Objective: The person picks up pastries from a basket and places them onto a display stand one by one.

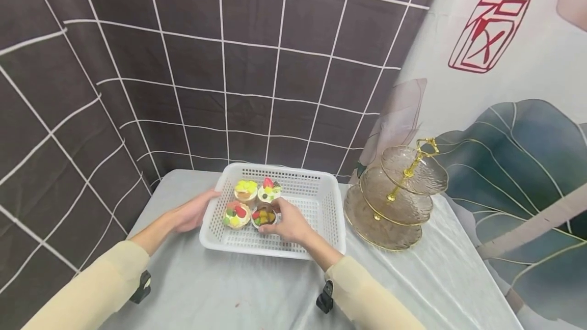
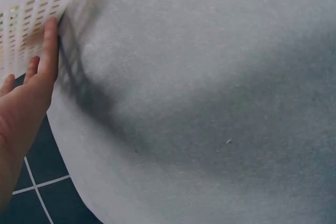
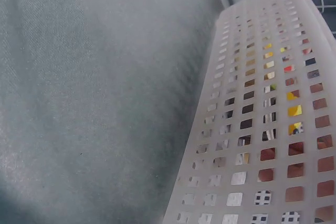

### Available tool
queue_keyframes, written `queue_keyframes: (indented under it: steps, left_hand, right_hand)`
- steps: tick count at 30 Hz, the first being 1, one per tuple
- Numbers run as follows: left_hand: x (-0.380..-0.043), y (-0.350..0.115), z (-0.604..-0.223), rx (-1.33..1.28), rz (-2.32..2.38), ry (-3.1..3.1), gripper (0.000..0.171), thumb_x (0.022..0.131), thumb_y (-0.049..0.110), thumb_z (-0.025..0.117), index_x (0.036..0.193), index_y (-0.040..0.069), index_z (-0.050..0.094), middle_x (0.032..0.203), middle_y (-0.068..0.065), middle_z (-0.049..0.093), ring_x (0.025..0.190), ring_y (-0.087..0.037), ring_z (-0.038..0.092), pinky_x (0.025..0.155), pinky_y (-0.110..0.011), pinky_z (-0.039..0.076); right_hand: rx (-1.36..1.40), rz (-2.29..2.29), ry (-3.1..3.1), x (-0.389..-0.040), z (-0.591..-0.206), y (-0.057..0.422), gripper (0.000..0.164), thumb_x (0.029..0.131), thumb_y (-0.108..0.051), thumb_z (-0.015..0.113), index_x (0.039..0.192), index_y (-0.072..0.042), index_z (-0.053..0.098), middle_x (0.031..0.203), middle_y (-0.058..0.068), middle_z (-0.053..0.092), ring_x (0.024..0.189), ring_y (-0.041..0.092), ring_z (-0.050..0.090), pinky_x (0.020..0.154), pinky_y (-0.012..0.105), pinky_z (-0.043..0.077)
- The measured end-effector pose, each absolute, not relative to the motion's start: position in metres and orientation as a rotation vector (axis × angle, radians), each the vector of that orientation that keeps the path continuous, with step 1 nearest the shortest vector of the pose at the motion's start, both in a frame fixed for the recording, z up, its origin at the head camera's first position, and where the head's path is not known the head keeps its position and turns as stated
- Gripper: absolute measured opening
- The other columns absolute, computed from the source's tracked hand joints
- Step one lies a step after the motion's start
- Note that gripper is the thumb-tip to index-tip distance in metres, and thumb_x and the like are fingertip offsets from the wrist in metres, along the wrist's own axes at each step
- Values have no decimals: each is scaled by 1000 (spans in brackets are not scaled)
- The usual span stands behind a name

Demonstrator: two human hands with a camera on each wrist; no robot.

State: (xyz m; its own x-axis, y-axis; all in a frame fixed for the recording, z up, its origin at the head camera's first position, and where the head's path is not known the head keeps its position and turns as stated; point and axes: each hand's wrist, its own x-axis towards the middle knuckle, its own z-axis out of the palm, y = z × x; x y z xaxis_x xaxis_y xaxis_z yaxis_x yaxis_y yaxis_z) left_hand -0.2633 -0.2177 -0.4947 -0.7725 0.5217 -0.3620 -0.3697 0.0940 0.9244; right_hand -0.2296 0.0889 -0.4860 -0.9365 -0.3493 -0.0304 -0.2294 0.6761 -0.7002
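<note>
A white plastic basket [image 1: 326, 213] with slotted walls holds several small fruit-topped tarts in its left half. My right hand [image 1: 293, 222] reaches into the basket, thumb and fingers round a dark fruit tart [image 1: 264, 215] at the front. Beside that one lies a tart with red and green fruit [image 1: 236, 215]. Behind them are a yellow-topped tart [image 1: 246, 190] and a strawberry-topped tart [image 1: 269, 191]. My left hand [image 1: 194, 212] touches the basket's left side with fairly straight fingers. In the right wrist view the basket wall [image 3: 257, 103] mostly hides my right hand.
To the right of the basket stands a three-tier glass stand [image 1: 382, 228] with gold rims and a gold handle. A pale grey cloth [image 1: 206, 289] covers the table. Dark gridded curtain [image 1: 257, 65] hangs close behind; a printed leaf cloth [image 1: 513, 167] hangs at the right.
</note>
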Motion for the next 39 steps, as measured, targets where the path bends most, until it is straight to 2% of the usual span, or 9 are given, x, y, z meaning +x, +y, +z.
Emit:
queue_keyframes:
  steps: [9, 17, 23, 28, 32, 39]
  left_hand:
    - [-260, -216, -495, 142, 1776, 1734, 72, 115, 45, 30, 171, 21, -8, 174, -26, 12, 157, -49, 23, 116, -60, 43]
    - [-263, -219, -495, 160, 1800, 1661, 76, 114, 43, 36, 171, 22, -9, 175, -25, 9, 158, -48, 21, 116, -61, 43]
    - [-268, -225, -493, 188, 1808, 1593, 75, 115, 41, 38, 171, 22, -8, 175, -24, 10, 156, -46, 26, 115, -61, 45]
    - [-269, -227, -492, 186, 1809, 1570, 76, 115, 41, 39, 171, 23, -9, 175, -24, 10, 156, -45, 27, 115, -61, 44]
    - [-265, -226, -491, 180, 1820, 1593, 75, 115, 40, 38, 171, 23, -10, 175, -25, 9, 157, -48, 23, 115, -63, 43]
    - [-262, -224, -491, 176, 1826, 1608, 74, 115, 40, 37, 171, 21, -7, 174, -26, 10, 157, -49, 22, 115, -63, 43]
  right_hand:
    - [-466, -1026, 2661, -229, -494, 85, 82, 77, -27, 97, 144, -8, 55, 137, 13, 66, 127, 30, 63, 111, 47, 51]
    - [-482, -977, 2694, -232, -494, 86, 70, 80, -27, 95, 136, -7, 58, 124, 10, 69, 115, 27, 66, 103, 45, 56]
    - [-557, -1023, 2680, -231, -484, 92, 70, 80, -26, 94, 137, -10, 58, 118, 4, 70, 108, 21, 67, 95, 39, 58]
    - [-694, -1068, 2690, -223, -464, 111, 62, 79, -25, 93, 131, -11, 61, 115, 0, 69, 107, 19, 66, 93, 38, 59]
    - [-842, -1127, 2721, -218, -444, 135, 56, 79, -23, 92, 125, -11, 62, 113, -1, 69, 105, 18, 66, 93, 39, 59]
    - [-958, -1218, 2825, -204, -409, 191, 59, 80, -26, 92, 130, -10, 63, 116, -2, 70, 102, 14, 67, 89, 37, 61]
